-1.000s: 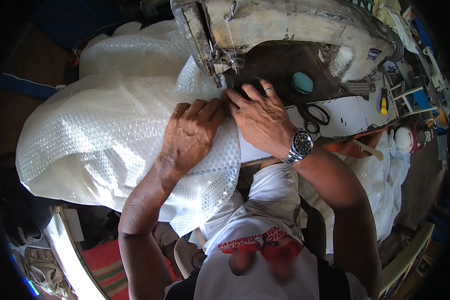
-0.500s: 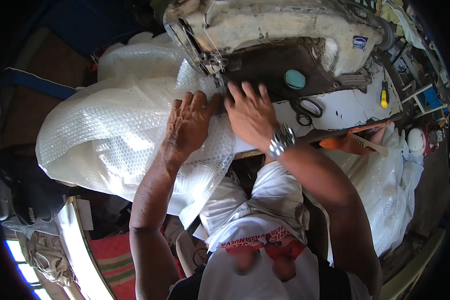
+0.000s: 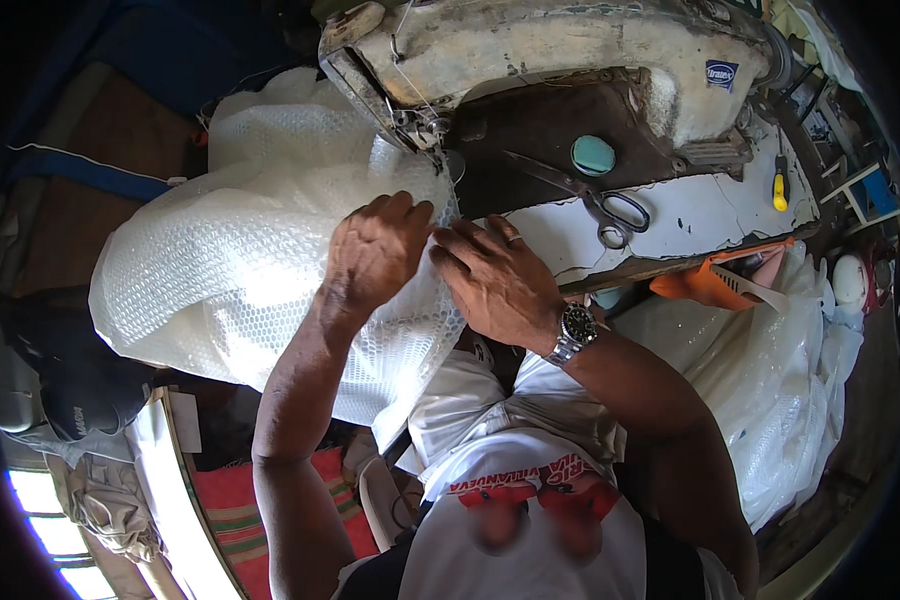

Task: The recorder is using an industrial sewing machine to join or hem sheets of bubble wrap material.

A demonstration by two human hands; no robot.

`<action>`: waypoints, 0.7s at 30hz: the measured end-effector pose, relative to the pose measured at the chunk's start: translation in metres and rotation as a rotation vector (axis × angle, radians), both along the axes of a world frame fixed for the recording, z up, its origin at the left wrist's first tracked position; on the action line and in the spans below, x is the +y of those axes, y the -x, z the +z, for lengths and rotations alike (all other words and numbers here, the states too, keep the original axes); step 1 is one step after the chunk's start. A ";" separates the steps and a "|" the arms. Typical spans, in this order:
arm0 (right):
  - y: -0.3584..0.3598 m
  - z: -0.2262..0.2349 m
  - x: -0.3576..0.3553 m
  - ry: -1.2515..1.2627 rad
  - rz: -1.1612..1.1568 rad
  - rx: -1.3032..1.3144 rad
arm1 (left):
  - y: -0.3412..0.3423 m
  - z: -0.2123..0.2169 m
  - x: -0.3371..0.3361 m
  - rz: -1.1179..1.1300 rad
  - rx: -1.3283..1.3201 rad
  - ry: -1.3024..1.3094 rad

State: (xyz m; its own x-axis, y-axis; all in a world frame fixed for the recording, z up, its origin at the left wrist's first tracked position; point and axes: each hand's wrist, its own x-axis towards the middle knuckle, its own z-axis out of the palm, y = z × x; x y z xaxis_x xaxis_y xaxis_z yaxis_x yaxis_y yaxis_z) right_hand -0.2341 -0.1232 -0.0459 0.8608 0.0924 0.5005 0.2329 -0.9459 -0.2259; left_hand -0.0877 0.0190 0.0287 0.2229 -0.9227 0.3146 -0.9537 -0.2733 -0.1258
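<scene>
A large sheet of bubble wrap (image 3: 210, 250) spreads over the left part of the sewing table and hangs toward my lap. Its right edge runs just below the needle area of an old, worn sewing machine (image 3: 560, 45). My left hand (image 3: 378, 250) is closed on the wrap near that edge, knuckles up. Beside it my right hand (image 3: 500, 285), with a ring and a metal wristwatch (image 3: 576, 333), has its fingers curled and pinching the same edge. The fingertips of both hands are partly hidden.
Dark-handled scissors (image 3: 610, 207) lie on the table right of my hands. Farther back is a round green piece (image 3: 593, 155). A yellow-handled tool (image 3: 780, 190) lies at the right. An orange item (image 3: 705, 285) and more plastic sheeting (image 3: 770, 400) hang below the table edge.
Both hands have drawn back from the needle area toward me. My right hand's outstretched fingers have curled in onto the wrap edge. The scissors' blades, hidden before, now show.
</scene>
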 end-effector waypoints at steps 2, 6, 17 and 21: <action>0.003 0.003 -0.001 -0.009 -0.008 -0.034 | 0.006 -0.001 -0.007 -0.001 -0.031 -0.065; 0.008 0.015 -0.015 -0.295 0.156 0.076 | 0.012 -0.006 -0.008 -0.048 -0.100 0.030; -0.046 0.024 -0.056 0.128 -0.027 0.209 | 0.024 -0.020 0.003 0.024 -0.069 -0.034; -0.044 0.018 -0.057 0.129 -0.067 0.241 | 0.009 -0.023 0.009 -0.035 0.026 0.053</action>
State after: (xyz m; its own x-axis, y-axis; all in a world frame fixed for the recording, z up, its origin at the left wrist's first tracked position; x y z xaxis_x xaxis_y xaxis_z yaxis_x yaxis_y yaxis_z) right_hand -0.1898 -0.1800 -0.0284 0.9597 0.0813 0.2689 0.1234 -0.9819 -0.1436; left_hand -0.0971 0.0280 0.0055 0.1998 -0.9124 0.3573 -0.9655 -0.2455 -0.0871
